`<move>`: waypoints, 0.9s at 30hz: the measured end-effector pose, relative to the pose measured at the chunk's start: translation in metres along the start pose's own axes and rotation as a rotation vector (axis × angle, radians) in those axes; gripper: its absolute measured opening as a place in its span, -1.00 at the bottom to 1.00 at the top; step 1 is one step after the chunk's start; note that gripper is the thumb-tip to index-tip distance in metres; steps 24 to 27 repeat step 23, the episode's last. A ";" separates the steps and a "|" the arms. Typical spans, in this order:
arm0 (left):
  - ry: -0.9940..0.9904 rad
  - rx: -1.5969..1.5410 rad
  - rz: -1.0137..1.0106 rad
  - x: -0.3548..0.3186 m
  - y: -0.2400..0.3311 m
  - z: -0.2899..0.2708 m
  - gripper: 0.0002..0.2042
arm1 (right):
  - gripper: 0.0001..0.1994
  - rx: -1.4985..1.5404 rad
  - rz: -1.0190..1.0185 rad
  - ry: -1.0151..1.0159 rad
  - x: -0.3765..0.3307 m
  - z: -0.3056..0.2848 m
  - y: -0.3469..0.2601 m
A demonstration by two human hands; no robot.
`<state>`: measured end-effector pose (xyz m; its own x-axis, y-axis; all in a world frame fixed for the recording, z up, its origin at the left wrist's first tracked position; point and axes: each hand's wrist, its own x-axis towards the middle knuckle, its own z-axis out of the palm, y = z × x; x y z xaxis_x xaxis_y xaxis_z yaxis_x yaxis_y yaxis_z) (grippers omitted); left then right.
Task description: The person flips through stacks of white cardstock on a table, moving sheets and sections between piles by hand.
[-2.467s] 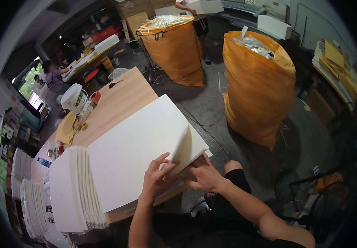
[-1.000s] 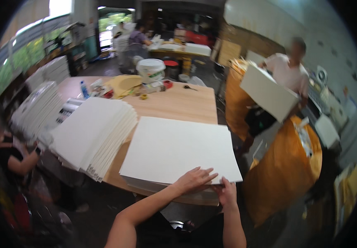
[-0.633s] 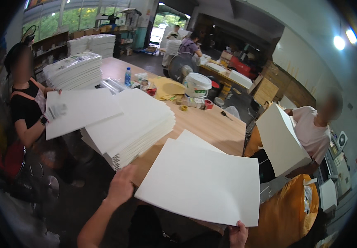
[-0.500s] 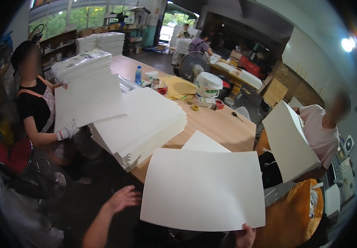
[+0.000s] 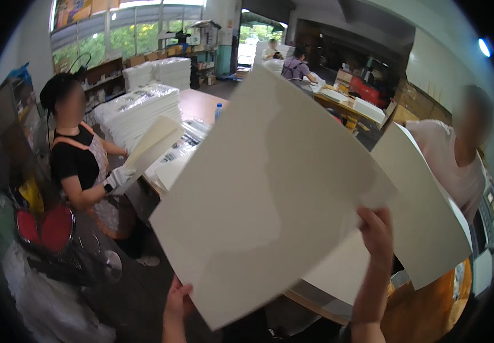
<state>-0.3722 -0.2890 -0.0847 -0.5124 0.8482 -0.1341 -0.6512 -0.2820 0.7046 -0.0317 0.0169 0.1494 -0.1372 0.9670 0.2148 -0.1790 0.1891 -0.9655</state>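
Filling the frame's centre, the large pale sheet [image 5: 270, 194] is tilting from lower left to upper right; the right hand [image 5: 377, 231] is pinching its right edge, the left hand [image 5: 178, 297] gripping its lower edge.

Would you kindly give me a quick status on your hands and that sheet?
Left hand at lower edge, right hand gripping right edge. Large off-white paper sheet raised, tilted. Co-worker's white sheet close on right.

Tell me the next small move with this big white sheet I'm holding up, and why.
Probably swing the big white sheet leftward. Your right hand and left hand hold it raised, and another sheet sits close on the right.
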 end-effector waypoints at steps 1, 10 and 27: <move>-0.012 0.074 0.024 0.023 0.011 -0.009 -0.34 | -0.83 -0.022 -0.075 -0.202 0.029 0.022 0.006; -0.242 0.040 0.229 0.242 0.069 -0.016 -0.40 | -0.31 -0.454 -0.593 0.302 0.091 0.239 0.095; -0.622 1.655 0.556 0.374 0.014 -0.052 -0.59 | -0.73 -0.944 0.489 -0.052 -0.401 -0.213 0.302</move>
